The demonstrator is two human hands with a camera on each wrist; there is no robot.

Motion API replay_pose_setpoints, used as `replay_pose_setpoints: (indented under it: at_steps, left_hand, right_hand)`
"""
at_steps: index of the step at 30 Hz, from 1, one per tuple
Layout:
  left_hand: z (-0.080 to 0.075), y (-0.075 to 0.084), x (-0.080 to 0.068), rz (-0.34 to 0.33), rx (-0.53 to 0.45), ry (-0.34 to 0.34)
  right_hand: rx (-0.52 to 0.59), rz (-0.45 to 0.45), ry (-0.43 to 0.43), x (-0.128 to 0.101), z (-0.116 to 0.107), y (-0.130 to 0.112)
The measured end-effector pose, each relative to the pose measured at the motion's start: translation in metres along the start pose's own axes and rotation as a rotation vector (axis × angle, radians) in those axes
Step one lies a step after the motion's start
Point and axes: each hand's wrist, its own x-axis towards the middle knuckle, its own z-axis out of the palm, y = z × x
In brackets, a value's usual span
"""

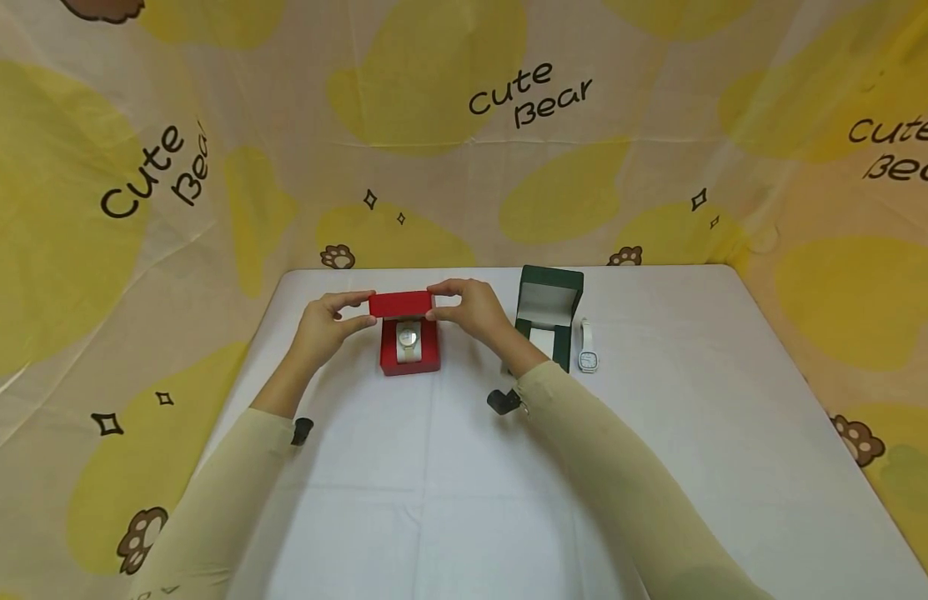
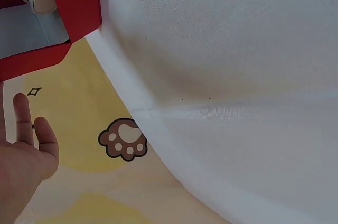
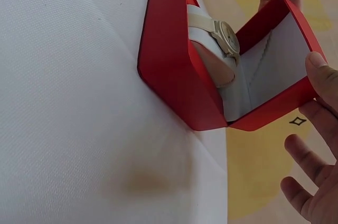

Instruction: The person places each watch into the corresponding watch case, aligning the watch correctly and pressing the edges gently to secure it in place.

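A red watch box [image 1: 388, 363] stands on the white table with its lid [image 1: 400, 304] tilted up. Inside it a wristwatch [image 1: 408, 337] with a pale strap is wrapped round a light cushion; the right wrist view shows this watch [image 3: 227, 39] from the side. My left hand [image 1: 319, 330] pinches the left side of the lid between thumb and fingers. On the lid's right side, my right hand [image 1: 476, 314] pinches with thumb and index finger, its other fingers spread in the right wrist view. Part of the left hand [image 2: 26, 166] shows in the left wrist view beside the box.
To the right of the red box stands a green watch box [image 1: 551, 283], lid raised and pale inside, partly hidden by my right forearm. A second watch [image 1: 588, 358] with a white strap lies beside it. A patterned yellow cloth [image 1: 441, 192] hangs behind the table [image 1: 373, 517].
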Motion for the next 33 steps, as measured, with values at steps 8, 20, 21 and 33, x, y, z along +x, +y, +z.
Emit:
replay_pose_setpoints:
  at_steps: [8, 20, 21, 33]
  left_hand:
    - [0.001, 0.001, -0.005, 0.001, 0.010, 0.010]
    - [0.005, -0.001, -0.010, 0.000, 0.010, 0.024]
    - [0.005, -0.001, -0.010, -0.001, 0.010, 0.024]
    - [0.007, 0.001, -0.016, -0.027, -0.017, 0.022]
  right_hand:
    - [0.002, 0.011, -0.002, -0.004, 0.002, 0.001]
    - [0.009, -0.018, -0.003, -0.007, 0.002, 0.003]
    - [0.007, -0.021, -0.008, -0.006, 0.001, 0.004]
    - [-0.021, 0.004, -0.045, -0.005, 0.001, 0.007]
